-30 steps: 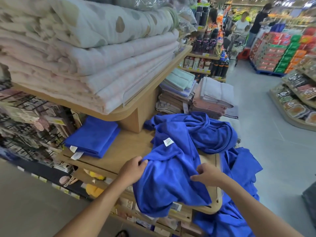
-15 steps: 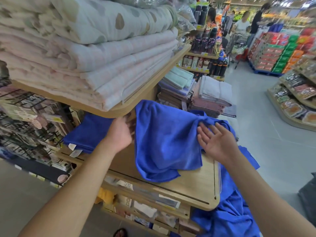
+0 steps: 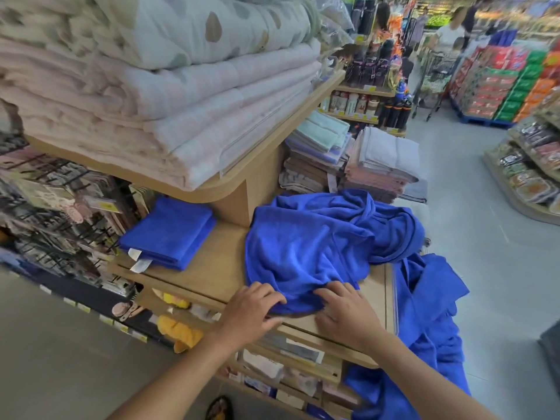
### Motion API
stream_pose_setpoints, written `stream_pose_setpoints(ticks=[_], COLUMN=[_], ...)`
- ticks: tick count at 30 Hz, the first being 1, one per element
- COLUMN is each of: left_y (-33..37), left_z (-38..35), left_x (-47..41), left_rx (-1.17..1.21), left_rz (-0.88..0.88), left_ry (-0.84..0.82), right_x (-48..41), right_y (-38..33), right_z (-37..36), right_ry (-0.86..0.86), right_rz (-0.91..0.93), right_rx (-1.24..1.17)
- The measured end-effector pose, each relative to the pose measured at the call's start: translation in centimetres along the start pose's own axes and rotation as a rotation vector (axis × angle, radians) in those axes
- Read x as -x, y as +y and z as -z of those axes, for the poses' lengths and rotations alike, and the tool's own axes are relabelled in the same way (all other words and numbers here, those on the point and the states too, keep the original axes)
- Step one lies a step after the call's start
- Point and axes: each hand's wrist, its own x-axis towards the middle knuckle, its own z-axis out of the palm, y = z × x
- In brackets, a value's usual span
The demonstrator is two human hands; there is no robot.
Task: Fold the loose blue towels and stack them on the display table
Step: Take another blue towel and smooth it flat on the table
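Two hands show at one table (image 3: 212,268): the left hand (image 3: 251,310) and the right hand (image 3: 345,313). One folded blue stack (image 3: 169,234) has two layers and two white tags (image 3: 138,259). The loose blue towels (image 3: 318,244) form one heap, their number unclear.
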Motion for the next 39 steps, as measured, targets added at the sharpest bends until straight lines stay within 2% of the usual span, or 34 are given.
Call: stream_pose_setpoints(ticks=[4, 8, 11, 14, 18, 22, 25, 28, 31, 34, 36, 37, 39], left_y=[0.1, 1.5, 2.8, 4.1, 4.7, 4.6, 3.8, 1.8, -0.8, -3.3, -4.6, -5.0, -5.5], left_z=[1.1, 3.5, 5.5, 6.8, 8.2, 9.5, 9.9, 9.5, 8.3, 6.8, 5.8, 5.4, 4.9], left_x=[-0.3, -0.3, -0.3, -0.7, -1.3, -1.6, -1.9, -2.4, -2.5, -1.7, -1.2, -1.1, -1.6], left_rx=[0.093, 0.375, 0.656, 0.784, 0.914, 1.139, 1.027, 0.625, 0.368, 0.178, 0.217, 0.324, 0.694], left_rz=[0.069, 0.126, 0.153, 0.107, 0.114, 0.163, 0.233, 0.352, 0.456, 0.657, 0.827, 0.921, 1.11], left_ry=[0.116, 0.206, 0.215, 0.21, 0.194, 0.182, 0.01, -0.161, -0.163, -0.144, -0.104, -0.088, -0.095], right_x=[0.0, 0.4, 1.0, 1.1, 0.8, -0.4, -2.1, -3.8, -4.7, -4.7, -4.3, -4.0, -3.2], right_y=[0.8, 0.4, -0.8, -2.2, -2.6, -3.0, -3.2, -3.9, -4.7, -4.4, -3.5, -3.1, -2.8], right_z=[0.2, 1.8, 3.8, 4.3, 4.9, 8.3, 12.6, 17.5, 22.4, 25.7, 26.2, 25.8, 24.1], right_ry=[-0.011, 0.176, 0.154, 0.024, 0.133, 0.147, 0.264, 0.313, 0.422, 0.419, 0.252, 0.144, -0.073], right_rz=[-0.047, -0.031, -0.003, 0.015, -0.027, 0.007, 0.084, 0.172, 0.175, 0.137, 0.089, 0.042, -0.075], right_rx=[0.0, -0.492, -0.824, -0.816, -0.874, -1.0, -1.088, -1.005, -0.978, -1.14, -1.329, -1.417, -1.479])
